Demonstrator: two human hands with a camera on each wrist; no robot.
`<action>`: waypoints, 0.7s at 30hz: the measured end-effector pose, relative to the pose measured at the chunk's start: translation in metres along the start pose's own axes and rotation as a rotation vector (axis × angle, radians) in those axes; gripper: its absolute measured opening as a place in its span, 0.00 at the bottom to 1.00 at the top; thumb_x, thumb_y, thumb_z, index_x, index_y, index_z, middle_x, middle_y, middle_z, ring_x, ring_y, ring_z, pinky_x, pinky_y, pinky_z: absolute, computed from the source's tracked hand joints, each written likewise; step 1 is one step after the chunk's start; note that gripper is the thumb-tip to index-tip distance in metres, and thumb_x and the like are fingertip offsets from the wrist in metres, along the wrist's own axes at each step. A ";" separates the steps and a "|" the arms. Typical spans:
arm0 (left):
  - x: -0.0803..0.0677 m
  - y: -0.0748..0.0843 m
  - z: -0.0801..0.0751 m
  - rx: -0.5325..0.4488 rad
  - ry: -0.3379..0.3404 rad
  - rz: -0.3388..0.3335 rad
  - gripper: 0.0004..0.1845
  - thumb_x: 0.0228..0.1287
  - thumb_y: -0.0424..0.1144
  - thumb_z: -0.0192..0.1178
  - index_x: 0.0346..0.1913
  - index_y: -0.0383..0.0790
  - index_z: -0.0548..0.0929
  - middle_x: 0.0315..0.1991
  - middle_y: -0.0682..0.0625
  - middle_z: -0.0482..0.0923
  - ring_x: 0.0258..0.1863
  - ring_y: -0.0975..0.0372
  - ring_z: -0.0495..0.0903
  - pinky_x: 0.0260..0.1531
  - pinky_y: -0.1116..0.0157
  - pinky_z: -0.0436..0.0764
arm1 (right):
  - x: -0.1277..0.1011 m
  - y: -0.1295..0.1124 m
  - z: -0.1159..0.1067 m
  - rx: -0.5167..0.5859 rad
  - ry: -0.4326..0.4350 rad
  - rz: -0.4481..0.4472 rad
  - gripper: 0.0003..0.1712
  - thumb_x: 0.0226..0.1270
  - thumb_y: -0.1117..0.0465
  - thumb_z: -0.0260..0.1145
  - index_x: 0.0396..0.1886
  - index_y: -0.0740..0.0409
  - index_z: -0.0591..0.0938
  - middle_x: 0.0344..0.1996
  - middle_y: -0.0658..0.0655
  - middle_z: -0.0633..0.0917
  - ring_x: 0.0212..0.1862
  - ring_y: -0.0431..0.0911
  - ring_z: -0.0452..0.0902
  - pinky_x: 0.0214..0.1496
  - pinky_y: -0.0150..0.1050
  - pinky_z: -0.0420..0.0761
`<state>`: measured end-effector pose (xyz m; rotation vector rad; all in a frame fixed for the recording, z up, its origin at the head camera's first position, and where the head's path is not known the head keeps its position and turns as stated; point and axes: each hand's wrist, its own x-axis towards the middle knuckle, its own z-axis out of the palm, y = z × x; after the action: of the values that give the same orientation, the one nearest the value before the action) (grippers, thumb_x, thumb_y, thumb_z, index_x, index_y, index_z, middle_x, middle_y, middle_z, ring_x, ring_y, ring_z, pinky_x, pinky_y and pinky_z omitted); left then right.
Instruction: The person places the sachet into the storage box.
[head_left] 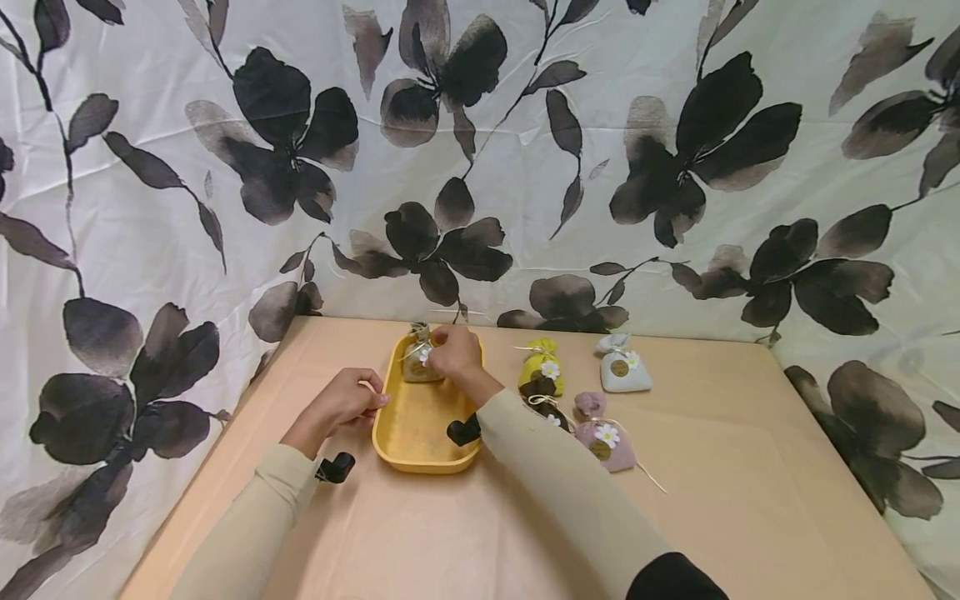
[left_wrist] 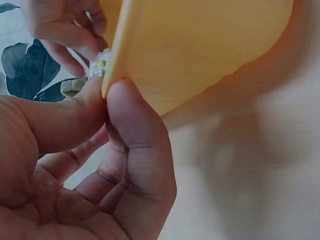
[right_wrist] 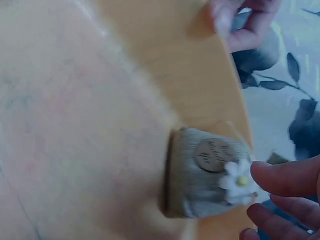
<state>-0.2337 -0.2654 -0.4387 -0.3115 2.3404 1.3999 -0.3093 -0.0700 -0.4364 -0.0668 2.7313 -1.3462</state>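
A yellow tray (head_left: 427, 457) lies lengthwise on the table. My left hand (head_left: 348, 398) pinches its left rim between thumb and index finger, and the left wrist view shows that pinch on the tray wall (left_wrist: 210, 45) up close. At the tray's far end a grey-beige drawstring pouch (right_wrist: 200, 175) rests inside, with a round brown label and a white daisy. Beside the pouch's tied end is my right hand (head_left: 456, 354). Its thumb tip reaches the daisy's edge, with a gap between thumb and fingers; whether they touch the pouch is hard to tell.
Right of the tray stand a yellow pouch (head_left: 542, 364), a white pouch (head_left: 625, 371), and a pink pouch (head_left: 611, 443) with a trailing cord. A dark brown pouch (head_left: 542, 402) is partly hidden by my right sleeve. A floral cloth (head_left: 555, 250) hangs behind the table.
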 end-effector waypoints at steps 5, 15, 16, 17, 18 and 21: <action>0.001 0.001 0.001 0.015 0.000 0.007 0.06 0.72 0.32 0.64 0.45 0.34 0.78 0.25 0.49 0.77 0.22 0.63 0.77 0.23 0.68 0.81 | -0.003 0.000 -0.021 0.063 0.024 -0.029 0.25 0.53 0.69 0.77 0.54 0.57 0.88 0.53 0.58 0.90 0.59 0.55 0.83 0.60 0.49 0.84; 0.000 -0.003 0.000 0.022 0.001 0.016 0.07 0.72 0.33 0.63 0.46 0.34 0.78 0.27 0.48 0.78 0.22 0.63 0.77 0.23 0.68 0.80 | -0.002 0.017 -0.070 0.109 0.040 0.003 0.22 0.58 0.67 0.78 0.54 0.55 0.88 0.49 0.59 0.91 0.54 0.54 0.87 0.58 0.47 0.87; 0.000 -0.003 0.000 0.019 0.003 0.013 0.07 0.72 0.33 0.64 0.46 0.34 0.78 0.27 0.48 0.78 0.22 0.62 0.77 0.23 0.68 0.80 | -0.002 0.020 -0.076 0.109 0.043 0.013 0.22 0.59 0.67 0.78 0.54 0.55 0.88 0.49 0.59 0.91 0.54 0.54 0.87 0.59 0.48 0.86; 0.000 -0.003 0.000 0.020 0.002 0.013 0.07 0.73 0.33 0.64 0.46 0.34 0.78 0.27 0.48 0.78 0.22 0.62 0.78 0.23 0.68 0.80 | -0.002 0.023 -0.082 0.106 0.048 0.018 0.21 0.59 0.66 0.77 0.54 0.55 0.88 0.49 0.59 0.91 0.53 0.54 0.87 0.59 0.48 0.86; 0.000 -0.003 0.001 0.021 0.000 0.012 0.07 0.73 0.33 0.63 0.46 0.34 0.78 0.27 0.47 0.78 0.22 0.62 0.78 0.23 0.68 0.81 | -0.002 0.026 -0.087 0.103 0.053 0.023 0.21 0.60 0.66 0.77 0.54 0.55 0.88 0.49 0.59 0.91 0.53 0.54 0.87 0.60 0.49 0.86; -0.001 -0.002 0.001 0.024 -0.004 0.007 0.07 0.73 0.33 0.63 0.46 0.34 0.78 0.28 0.47 0.78 0.23 0.62 0.78 0.24 0.67 0.81 | -0.001 0.038 -0.105 0.109 0.062 0.026 0.20 0.60 0.66 0.77 0.54 0.55 0.88 0.50 0.60 0.91 0.55 0.55 0.86 0.60 0.49 0.85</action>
<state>-0.2322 -0.2650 -0.4405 -0.2940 2.3552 1.3736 -0.3188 0.0359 -0.4028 0.0195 2.6921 -1.5124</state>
